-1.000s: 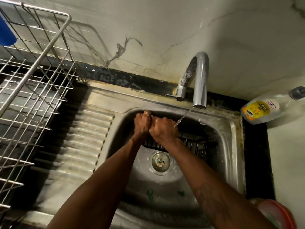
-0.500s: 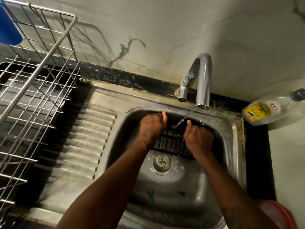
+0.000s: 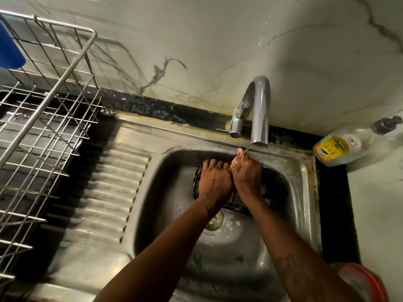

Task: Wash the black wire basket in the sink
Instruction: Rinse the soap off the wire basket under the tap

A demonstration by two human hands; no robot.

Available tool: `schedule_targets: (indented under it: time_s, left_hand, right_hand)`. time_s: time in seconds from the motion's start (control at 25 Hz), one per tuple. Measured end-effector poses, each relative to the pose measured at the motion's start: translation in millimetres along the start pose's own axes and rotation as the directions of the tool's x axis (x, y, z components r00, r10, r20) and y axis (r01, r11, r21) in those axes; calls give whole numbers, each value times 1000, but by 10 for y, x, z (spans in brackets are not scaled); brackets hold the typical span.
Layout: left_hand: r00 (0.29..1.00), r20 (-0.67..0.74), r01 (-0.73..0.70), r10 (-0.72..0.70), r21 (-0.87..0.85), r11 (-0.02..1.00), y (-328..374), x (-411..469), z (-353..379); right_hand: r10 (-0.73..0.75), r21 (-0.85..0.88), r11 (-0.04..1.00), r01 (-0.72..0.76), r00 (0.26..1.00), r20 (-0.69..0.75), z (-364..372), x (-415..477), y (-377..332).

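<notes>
From the head camera, the black wire basket (image 3: pixel 236 206) lies in the back half of the steel sink (image 3: pixel 302 188), just under the spout of the curved tap (image 3: pixel 260 110) and above the drain (image 3: pixel 214 221), with most of its middle hidden by the two hands. The left hand (image 3: pixel 214 181) rests on the basket's left part, back of the hand up, its grip curled over the far rim of the wire. The right hand (image 3: pixel 246 174) touches the left one on its right side and sits over the basket's middle. Its fingers are bunched and lifted into the thin stream of water (image 3: pixel 247 149) that falls from the spout, and the skin is wet. I cannot tell whether this grip pinches the wire or is simply closed on itself. Small green scraps (image 3: pixel 198 258) lie on the basin floor nearer the person. The ribbed drainboard (image 3: pixel 122 186) runs left of the basin, and a steel dish rack (image 3: pixel 43 110) stands beyond it with a blue object (image 3: pixel 9 51) at its far corner. On the pale bench (image 3: pixel 375 214) right of the sink a clear soap bottle (image 3: pixel 337 149) with a yellow label lies on its side. A red object (image 3: pixel 368 282) shows at the lower right edge.
</notes>
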State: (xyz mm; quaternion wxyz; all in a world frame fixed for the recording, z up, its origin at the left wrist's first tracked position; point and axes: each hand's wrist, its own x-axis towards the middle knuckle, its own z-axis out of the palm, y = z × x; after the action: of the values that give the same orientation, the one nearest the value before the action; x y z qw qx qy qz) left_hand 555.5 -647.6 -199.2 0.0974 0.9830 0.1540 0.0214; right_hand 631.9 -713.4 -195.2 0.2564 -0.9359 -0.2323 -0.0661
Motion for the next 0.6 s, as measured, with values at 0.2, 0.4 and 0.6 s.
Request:
schedule_targets:
  time_s: [0.2, 0.4, 0.6]
  left_hand:
    - [982, 189, 16, 16, -166, 986, -587, 335, -46]
    - [976, 0, 217, -219, -142, 966, -311, 101, 58]
    - [989, -144, -43, 19, -165, 985, -195, -283, 175]
  right_hand:
    - [-93, -147, 984, 97, 995, 31, -58, -112, 53]
    - [123, -196, 975, -101, 987, 102, 11, -124, -96]
    - [118, -120, 989, -91, 965, 234, -7, 0, -32]
